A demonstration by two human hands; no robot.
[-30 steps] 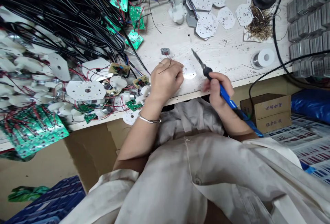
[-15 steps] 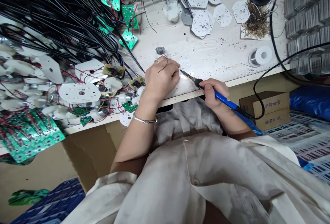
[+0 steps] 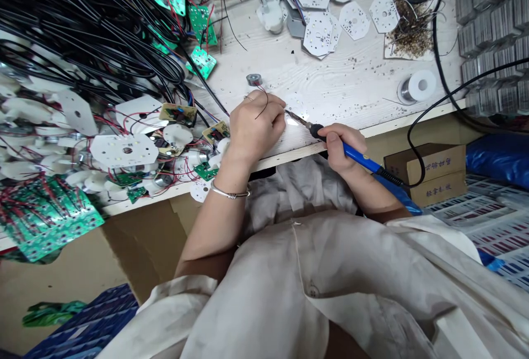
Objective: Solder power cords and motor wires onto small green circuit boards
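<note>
Since a second ago, the soldering iron (image 3: 359, 156) has swung its tip down beside the left hand's fingers, by one pale board (image 3: 294, 105) near the bench (image 3: 334, 89) front edge. Bench beyond is open, just specks. Right hand (image 3: 342, 146) grips the handle pen-style. Left hand (image 3: 257, 127) curled, knuckles up; can't tell what it's pinching. One metal cylinder (image 3: 254, 79) beyond it, one solder spool (image 3: 419, 86) off right.

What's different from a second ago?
The right hand swung the blue soldering iron, bringing its tip leftward, right beside the left hand. Nothing was visibly picked up or let go. The left hand and the solder spool stayed about where they were.
</note>
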